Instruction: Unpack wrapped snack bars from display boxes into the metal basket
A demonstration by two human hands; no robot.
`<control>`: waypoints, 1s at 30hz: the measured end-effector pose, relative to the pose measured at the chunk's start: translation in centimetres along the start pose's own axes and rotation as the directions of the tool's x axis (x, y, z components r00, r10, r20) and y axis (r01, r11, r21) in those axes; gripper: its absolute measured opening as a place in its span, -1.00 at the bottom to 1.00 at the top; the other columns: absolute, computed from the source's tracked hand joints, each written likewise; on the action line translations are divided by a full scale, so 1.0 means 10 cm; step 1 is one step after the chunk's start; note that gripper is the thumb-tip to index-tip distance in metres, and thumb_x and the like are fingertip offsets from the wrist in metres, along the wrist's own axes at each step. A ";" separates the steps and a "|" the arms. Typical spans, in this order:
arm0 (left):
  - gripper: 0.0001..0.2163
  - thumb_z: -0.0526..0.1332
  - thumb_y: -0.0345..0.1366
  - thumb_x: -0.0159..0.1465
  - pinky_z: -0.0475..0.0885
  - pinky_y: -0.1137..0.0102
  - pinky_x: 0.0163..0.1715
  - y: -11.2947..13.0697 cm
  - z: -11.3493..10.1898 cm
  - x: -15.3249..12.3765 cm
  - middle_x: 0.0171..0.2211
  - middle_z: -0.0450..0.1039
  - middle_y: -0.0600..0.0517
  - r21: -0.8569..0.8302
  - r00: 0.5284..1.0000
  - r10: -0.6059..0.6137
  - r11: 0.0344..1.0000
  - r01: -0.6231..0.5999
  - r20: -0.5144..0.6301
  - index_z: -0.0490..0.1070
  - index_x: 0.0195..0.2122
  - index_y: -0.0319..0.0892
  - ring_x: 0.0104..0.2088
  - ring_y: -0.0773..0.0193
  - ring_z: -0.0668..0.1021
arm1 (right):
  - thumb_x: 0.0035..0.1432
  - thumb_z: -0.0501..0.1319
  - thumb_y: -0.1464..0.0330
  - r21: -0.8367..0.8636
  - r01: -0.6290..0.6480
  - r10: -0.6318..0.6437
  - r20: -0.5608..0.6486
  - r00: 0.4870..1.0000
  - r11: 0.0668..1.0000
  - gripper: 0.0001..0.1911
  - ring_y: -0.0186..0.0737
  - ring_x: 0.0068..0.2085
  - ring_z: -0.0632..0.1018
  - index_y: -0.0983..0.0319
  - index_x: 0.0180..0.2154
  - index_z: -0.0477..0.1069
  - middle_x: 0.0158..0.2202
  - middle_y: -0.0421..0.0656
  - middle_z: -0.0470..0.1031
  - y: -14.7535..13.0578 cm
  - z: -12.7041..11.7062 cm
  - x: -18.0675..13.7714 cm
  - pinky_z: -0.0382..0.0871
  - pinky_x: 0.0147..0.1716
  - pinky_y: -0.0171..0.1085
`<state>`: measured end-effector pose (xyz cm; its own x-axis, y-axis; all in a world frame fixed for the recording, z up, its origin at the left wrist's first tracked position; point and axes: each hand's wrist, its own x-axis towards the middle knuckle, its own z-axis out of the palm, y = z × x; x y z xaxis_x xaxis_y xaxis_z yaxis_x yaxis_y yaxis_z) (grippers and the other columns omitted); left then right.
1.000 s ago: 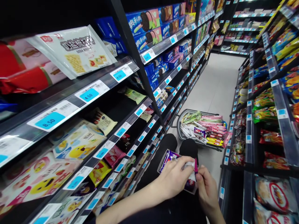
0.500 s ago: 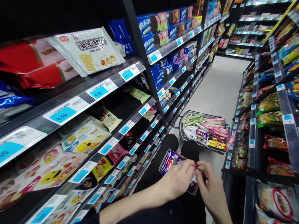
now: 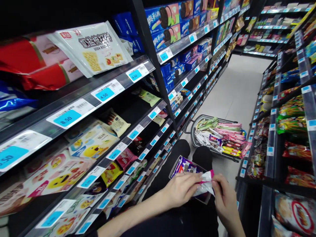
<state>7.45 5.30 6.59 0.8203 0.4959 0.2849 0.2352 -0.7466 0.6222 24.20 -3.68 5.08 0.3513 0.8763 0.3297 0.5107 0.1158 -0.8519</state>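
Observation:
A small white-and-pink snack packet [image 3: 206, 183] is stretched between my two hands over my lap. My left hand [image 3: 181, 188] is closed, its fingers pinching the packet's left side. At the packet's right end, my right hand [image 3: 223, 192] grips it between thumb and fingers. Beneath the hands, an open box [image 3: 174, 167] rests on my legs. Purple snack packets [image 3: 186, 165] lie in it, partly covered by my left hand. Whether the white packet is torn, I cannot tell.
Past my knees, a black-rimmed basket [image 3: 193, 140] on the floor holds many slim packets. Biscuit shelves with price tags [image 3: 106, 93] rise close on my left. Racks of bagged snacks [image 3: 293, 108] line the right side. The pale aisle floor [image 3: 243, 75] runs between them.
My hands have moved slightly apart, and more of the white-and-pink packet now shows between them. My right hand has shifted a little to the right. The view has shifted slightly.

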 end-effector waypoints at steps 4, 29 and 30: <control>-0.77 -0.04 -0.39 0.41 0.50 0.41 -0.15 0.01 0.03 0.03 -0.17 0.59 -0.09 0.101 0.993 0.063 0.994 -0.053 -0.103 0.39 -0.09 -0.25 -0.18 0.24 0.63 | 0.29 0.04 0.42 0.022 0.014 -0.014 0.005 1.000 1.000 -0.86 -0.31 -0.48 0.45 0.15 -0.32 0.32 -0.47 -0.24 0.39 0.01 0.01 0.01 0.31 -0.47 -0.39; -0.77 -0.04 -0.33 0.38 0.35 0.43 -0.29 0.07 -0.15 0.01 -0.37 0.44 0.00 -0.271 0.884 -0.401 0.846 0.458 0.241 0.35 -0.33 -0.21 -0.36 0.28 0.47 | 0.20 0.17 0.09 0.277 -0.539 0.519 0.150 0.842 0.795 -0.68 -0.28 -0.49 0.40 0.20 -0.42 0.40 -0.53 -0.23 0.36 -0.09 0.13 -0.25 0.32 -0.51 -0.38; -0.78 -0.04 -0.33 0.38 0.35 0.43 -0.29 0.07 -0.16 0.00 -0.36 0.44 0.00 -0.271 0.883 -0.394 0.848 0.456 0.254 0.35 -0.33 -0.21 -0.36 0.28 0.47 | 0.18 0.17 0.06 0.297 -0.597 0.570 0.181 0.801 0.745 -0.66 -0.29 -0.52 0.37 0.19 -0.43 0.39 -0.56 -0.25 0.32 -0.10 0.13 -0.26 0.29 -0.55 -0.38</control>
<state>6.77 5.44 8.22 0.7640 0.6199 -0.1789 0.4326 -0.2865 0.8549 21.73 -5.41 4.56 0.4302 0.8531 -0.2951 -0.0620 -0.2982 -0.9525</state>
